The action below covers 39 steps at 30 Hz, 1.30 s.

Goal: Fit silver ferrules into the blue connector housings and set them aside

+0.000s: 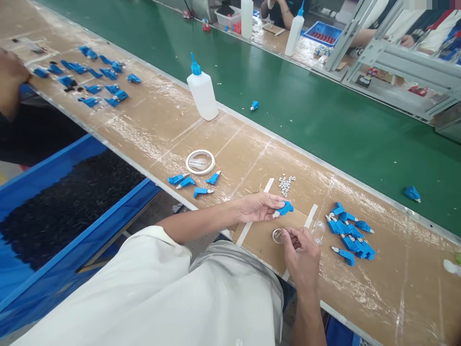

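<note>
My left hand [257,207] pinches a small blue plastic part [286,208] with a whitish tip, holding it just above the cardboard work patch. My right hand [304,250] is closed, thumb and fingertips together, at the edge of a small round clear dish [277,236]. Whatever is between those fingertips is too small to make out. Beyond the hands lies a little heap of tiny silvery-white pieces [285,184]. A pile of similar blue parts [351,233] is to the right of my right hand, and several more blue parts [186,182] lie left of my forearm.
A white squeeze bottle [202,93] with a blue nozzle stands near a green conveyor belt [237,77]. A tape roll [200,162] rests on the bench. At left are more blue parts [110,73], another person's hand [12,72] and a blue bin [25,283] of black pieces.
</note>
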Each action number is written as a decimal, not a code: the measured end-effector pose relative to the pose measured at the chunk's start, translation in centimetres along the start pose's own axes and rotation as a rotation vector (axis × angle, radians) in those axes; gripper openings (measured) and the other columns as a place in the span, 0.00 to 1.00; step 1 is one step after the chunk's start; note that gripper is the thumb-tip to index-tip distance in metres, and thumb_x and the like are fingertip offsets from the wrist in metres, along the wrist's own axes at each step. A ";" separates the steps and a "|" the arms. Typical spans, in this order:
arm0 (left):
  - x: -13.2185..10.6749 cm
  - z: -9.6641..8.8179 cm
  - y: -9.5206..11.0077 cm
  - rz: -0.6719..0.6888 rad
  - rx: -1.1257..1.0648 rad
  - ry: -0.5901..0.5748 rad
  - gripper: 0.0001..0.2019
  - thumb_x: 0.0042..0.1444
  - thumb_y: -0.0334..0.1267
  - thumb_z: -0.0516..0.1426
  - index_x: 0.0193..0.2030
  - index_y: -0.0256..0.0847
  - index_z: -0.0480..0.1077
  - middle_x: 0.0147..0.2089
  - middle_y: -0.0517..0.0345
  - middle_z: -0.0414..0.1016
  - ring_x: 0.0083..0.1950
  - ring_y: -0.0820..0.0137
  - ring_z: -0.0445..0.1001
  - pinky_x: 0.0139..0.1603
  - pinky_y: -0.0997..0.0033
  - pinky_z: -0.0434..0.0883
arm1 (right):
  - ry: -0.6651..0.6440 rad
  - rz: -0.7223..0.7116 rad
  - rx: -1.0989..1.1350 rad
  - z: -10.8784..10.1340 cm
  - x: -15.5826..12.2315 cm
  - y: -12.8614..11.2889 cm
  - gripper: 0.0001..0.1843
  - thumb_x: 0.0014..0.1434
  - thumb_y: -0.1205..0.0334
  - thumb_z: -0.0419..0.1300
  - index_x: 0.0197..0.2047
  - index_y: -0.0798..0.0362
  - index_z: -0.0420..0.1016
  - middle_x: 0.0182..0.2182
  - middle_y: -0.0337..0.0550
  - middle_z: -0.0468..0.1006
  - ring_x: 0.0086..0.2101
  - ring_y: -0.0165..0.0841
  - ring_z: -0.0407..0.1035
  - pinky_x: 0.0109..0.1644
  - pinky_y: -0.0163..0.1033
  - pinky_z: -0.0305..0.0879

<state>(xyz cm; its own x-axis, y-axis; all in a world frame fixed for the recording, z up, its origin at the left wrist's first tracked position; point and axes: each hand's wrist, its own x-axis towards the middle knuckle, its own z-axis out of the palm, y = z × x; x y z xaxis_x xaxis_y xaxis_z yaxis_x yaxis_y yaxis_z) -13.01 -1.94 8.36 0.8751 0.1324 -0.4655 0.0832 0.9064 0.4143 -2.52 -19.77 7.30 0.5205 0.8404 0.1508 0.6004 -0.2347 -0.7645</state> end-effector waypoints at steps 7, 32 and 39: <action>-0.5 0.2 0.1 -0.003 -0.020 0.026 0.05 0.55 0.25 0.65 0.39 0.32 0.78 0.33 0.56 0.78 0.25 0.81 0.70 0.29 0.83 0.71 | 0.021 0.001 -0.035 0.4 0.3 -0.4 0.14 0.64 0.52 0.61 0.34 0.52 0.81 0.26 0.37 0.73 0.22 0.28 0.65 0.30 0.36 0.65; -2.0 0.1 -3.5 -0.007 -0.127 -0.009 0.10 0.52 0.32 0.69 0.40 0.29 0.79 0.31 0.54 0.78 0.30 0.75 0.77 0.37 0.79 0.75 | 0.364 0.090 0.340 -1.8 -1.1 -2.3 0.08 0.61 0.57 0.65 0.35 0.53 0.78 0.31 0.42 0.78 0.27 0.31 0.70 0.30 0.37 0.67; -2.1 0.8 -4.4 0.013 -0.068 -0.085 0.21 0.40 0.41 0.76 0.37 0.29 0.79 0.29 0.55 0.76 0.30 0.75 0.75 0.31 0.79 0.70 | 0.478 -0.154 0.346 -2.2 -0.9 -5.1 0.01 0.62 0.65 0.64 0.37 0.51 0.77 0.30 0.43 0.78 0.32 0.37 0.74 0.32 0.42 0.70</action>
<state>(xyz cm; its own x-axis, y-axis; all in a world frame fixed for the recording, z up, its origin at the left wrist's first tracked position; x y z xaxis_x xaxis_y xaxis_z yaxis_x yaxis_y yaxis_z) -14.80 -6.51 8.17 0.9135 0.1128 -0.3910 0.0413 0.9301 0.3649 -4.77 -20.39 12.44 0.7062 0.5209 0.4796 0.5005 0.1118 -0.8585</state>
